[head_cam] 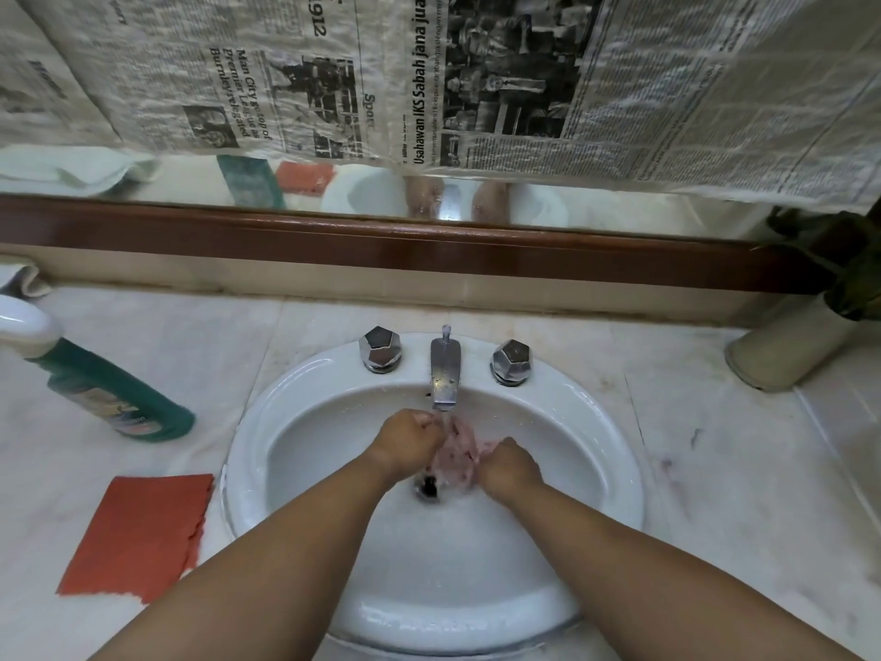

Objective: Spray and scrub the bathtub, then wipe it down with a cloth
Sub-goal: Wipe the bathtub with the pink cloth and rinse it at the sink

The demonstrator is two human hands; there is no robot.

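Under the faucet (pixel 445 374), in the head view, both hands met above the drain of the white sink (pixel 248 450). The left hand (pixel 410 438) was curled tight round one end of a wet pink cloth (pixel 458 453) and the right hand (pixel 509 464) round the other. The cloth was bunched between them with water running onto it (the fingers hid its full shape). Well to the left of the left hand, a green spray bottle (pixel 109 393) stood on the marble counter (pixel 715 469). Nearer that forearm lay a flat red sheet (pixel 138 531). Far to the right of the right hand stood a pale vase (pixel 786 350) of dark leaves. Beyond both hands, newspaper (pixel 476 88) covered most of the mirror (pixel 619 207).
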